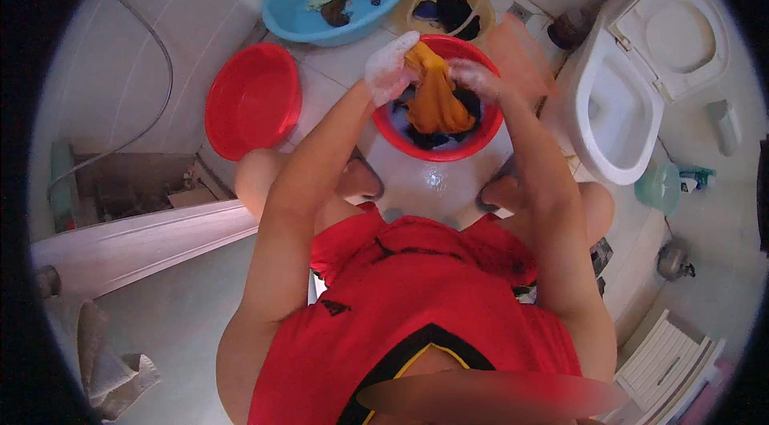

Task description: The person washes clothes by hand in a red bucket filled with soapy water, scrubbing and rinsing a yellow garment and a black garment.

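Note:
My left hand (390, 67), white with suds, grips the upper left part of an orange-yellow cloth garment (440, 103). On the cloth's other side my right hand (474, 78), also sudsy, has its fingers at the upper right edge; whether they pinch the fabric is hard to see. The garment hangs down into a red plastic basin (440, 156) on the tiled floor between my feet. Dark wet clothes (429, 138) lie in soapy water beneath it.
A second red basin (252, 102) stands at the left. Beyond are a blue basin (282, 25) with clothes and a yellowish bucket (414, 10) with dark clothes. A white squat-shaped toilet bowl (622, 118) with raised seat is at the right, near a green container (656, 187).

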`<state>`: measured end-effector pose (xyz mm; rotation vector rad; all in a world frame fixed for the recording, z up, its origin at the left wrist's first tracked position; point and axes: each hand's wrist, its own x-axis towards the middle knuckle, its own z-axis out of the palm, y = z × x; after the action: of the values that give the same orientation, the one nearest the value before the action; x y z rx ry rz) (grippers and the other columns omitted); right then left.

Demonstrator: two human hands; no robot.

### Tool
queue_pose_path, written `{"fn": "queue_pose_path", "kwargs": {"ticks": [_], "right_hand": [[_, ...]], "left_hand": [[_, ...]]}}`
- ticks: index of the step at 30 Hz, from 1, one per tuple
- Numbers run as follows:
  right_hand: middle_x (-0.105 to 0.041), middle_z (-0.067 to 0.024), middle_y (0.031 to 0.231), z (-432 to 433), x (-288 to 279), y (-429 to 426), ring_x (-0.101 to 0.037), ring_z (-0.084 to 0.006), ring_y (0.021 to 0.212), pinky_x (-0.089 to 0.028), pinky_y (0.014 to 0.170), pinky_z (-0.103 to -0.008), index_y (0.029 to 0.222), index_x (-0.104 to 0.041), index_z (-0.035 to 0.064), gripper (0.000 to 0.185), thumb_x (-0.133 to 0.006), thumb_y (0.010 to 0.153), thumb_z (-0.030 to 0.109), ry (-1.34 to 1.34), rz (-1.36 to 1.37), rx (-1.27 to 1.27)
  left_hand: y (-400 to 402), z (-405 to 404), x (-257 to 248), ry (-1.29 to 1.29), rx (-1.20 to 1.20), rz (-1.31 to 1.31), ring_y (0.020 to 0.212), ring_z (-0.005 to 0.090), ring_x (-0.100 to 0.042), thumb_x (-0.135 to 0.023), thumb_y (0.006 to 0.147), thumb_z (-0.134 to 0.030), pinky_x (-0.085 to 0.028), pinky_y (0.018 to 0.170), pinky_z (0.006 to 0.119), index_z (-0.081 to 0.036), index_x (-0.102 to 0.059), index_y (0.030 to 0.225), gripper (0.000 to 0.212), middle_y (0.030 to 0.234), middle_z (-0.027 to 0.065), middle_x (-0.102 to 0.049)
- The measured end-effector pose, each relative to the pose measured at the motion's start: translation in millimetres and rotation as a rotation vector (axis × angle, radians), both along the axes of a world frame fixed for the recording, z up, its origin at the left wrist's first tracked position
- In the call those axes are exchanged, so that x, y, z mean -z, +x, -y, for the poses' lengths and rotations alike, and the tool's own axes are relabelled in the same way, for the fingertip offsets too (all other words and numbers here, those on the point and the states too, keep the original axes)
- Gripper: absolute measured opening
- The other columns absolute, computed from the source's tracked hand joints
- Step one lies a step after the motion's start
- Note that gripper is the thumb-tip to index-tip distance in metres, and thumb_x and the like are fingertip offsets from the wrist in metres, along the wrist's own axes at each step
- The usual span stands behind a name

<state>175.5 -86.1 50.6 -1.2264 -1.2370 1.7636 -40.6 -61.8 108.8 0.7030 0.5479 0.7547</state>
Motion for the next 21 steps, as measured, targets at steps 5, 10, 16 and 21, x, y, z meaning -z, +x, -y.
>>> {"fn": "queue_pose_path", "kwargs": {"ticks": [5, 10, 16, 21], "right_hand": [[-0.059, -0.0055, 0.099, -3.2, 36.6, 15.0, -0.055, -0.0163, 0.089, -0.043, 0.084, -0.0321, 0.105, -0.058, 0.0049, 0.027, -0.054, 0.083, 0.020, 0.251, 0.273, -0.154], [-0.058, -0.0058, 0.095, -20.2, 17.5, -3.0, -0.054, -0.0184, 0.092, -0.043, 0.085, -0.0386, 0.093, -0.057, 0.0067, 0.022, -0.043, 0.090, 0.024, -0.183, -0.471, 0.752], [-0.055, -0.0115, 0.105, -31.9, 5.5, -8.4, -0.054, -0.0212, 0.097, -0.046, 0.081, -0.0341, 0.103, -0.058, 0.0036, 0.035, -0.051, 0.089, 0.035, 0.336, -0.191, 0.502], [-0.059, -0.0157, 0.101, -3.4, -26.5, -19.4, -0.054, -0.0241, 0.100, -0.040, 0.090, -0.0351, 0.102, -0.058, -0.0011, 0.045, -0.061, 0.079, 0.037, 0.521, 0.556, -0.292]], "left_hand": [[1.0, 7.5, -13.4, -0.037, 0.032, 0.143, 0.095, 0.0275, -0.060, -0.044, 0.094, -0.027, -0.046, 0.086, 0.040, -0.005, -0.054, 0.101, 0.026, 0.100, 0.0135, -0.062], [-11.1, -5.7, -0.6, 0.025, -0.154, -0.091, 0.095, 0.0251, -0.060, -0.045, 0.094, -0.028, -0.047, 0.083, 0.038, -0.005, -0.055, 0.102, 0.026, 0.101, 0.0114, -0.062], [8.4, 12.4, -14.1, -0.043, -0.296, -0.034, 0.090, 0.0210, -0.059, -0.054, 0.090, -0.026, -0.048, 0.079, 0.035, -0.006, -0.055, 0.105, 0.024, 0.102, 0.0083, -0.060], [-2.4, 2.6, -3.5, -0.095, -0.391, 0.068, 0.091, 0.0199, -0.059, -0.059, 0.088, -0.023, -0.048, 0.080, 0.035, -0.005, -0.057, 0.105, 0.025, 0.103, 0.0078, -0.061]]}}
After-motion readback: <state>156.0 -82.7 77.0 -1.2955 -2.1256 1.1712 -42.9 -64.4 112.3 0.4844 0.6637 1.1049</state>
